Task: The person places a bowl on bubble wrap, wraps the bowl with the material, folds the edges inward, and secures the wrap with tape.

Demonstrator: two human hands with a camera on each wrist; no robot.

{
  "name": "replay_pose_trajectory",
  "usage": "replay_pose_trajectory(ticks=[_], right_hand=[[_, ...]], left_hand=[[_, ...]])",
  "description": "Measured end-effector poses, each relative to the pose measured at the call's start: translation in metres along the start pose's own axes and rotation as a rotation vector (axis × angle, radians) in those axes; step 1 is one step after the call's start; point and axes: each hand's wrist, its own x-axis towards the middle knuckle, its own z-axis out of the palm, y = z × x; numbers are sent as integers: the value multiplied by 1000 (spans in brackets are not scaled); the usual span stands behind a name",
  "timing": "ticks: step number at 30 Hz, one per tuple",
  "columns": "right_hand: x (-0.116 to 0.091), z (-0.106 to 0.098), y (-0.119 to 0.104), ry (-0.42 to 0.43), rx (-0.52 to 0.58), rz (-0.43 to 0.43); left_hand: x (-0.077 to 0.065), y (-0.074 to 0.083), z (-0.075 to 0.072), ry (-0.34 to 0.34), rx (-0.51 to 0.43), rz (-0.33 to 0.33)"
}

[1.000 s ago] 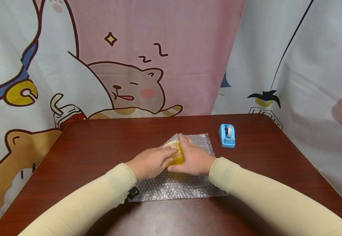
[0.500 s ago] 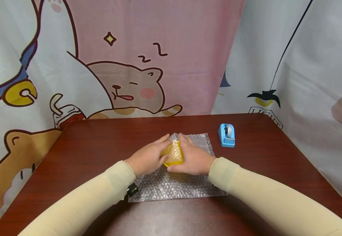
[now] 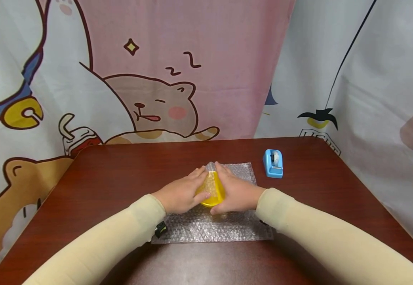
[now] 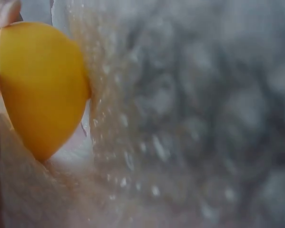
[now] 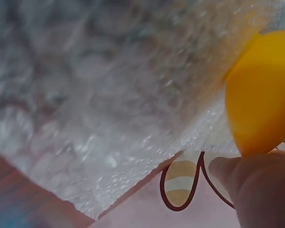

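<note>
A smooth yellow object [image 3: 219,189] with a rounded, teardrop-shaped end sits in a sheet of bubble wrap [image 3: 210,230] on the table; its exact kind cannot be told. Wrap covers part of its top. My left hand [image 3: 182,194] holds the left side through the wrap, thumb at the near end, fingers toward the far end. On the right side, my right hand [image 3: 237,194] grips it between thumb and fingers. The left wrist view shows the bare yellow end [image 4: 42,85] beside blurred wrap [image 4: 190,123]. In the right wrist view, fingers [image 5: 261,185] touch the object.
A light-blue tape dispenser [image 3: 273,163] with a roll in it stands on the dark red-brown table [image 3: 120,170], right of the wrap's far corner. Behind the table hangs a printed cartoon curtain [image 3: 227,79].
My left hand has shifted from over the object's top to its left side. The wrap has come over the top, and the object with both hands has tilted and moved slightly.
</note>
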Motion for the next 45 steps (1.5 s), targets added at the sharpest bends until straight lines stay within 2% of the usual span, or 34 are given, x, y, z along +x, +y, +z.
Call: replay_pose_trajectory(ticks=[7,14,22,26,31,36,39,45], right_hand=[[-2,-4,1,-9,-2,-50],[-1,-3,3,-19,-12,-60],[-7,-11,9,-81,-35,-74],[-8,-17,16,-39,-106,0],[-2,-26,28,66,-176,152],[4,-31,42,145,-197,301],[7,-32,48,148,-212,351],[10,-29,54,100,-270,402]], left_hand=[[1,4,3,7,-8,-18],[3,10,7,30,80,-35],[4,17,9,45,79,-71],[4,19,10,47,67,-89],[5,20,10,44,71,-106],[5,21,10,38,58,-116],[5,21,10,35,56,-118],[6,21,9,33,63,-120]])
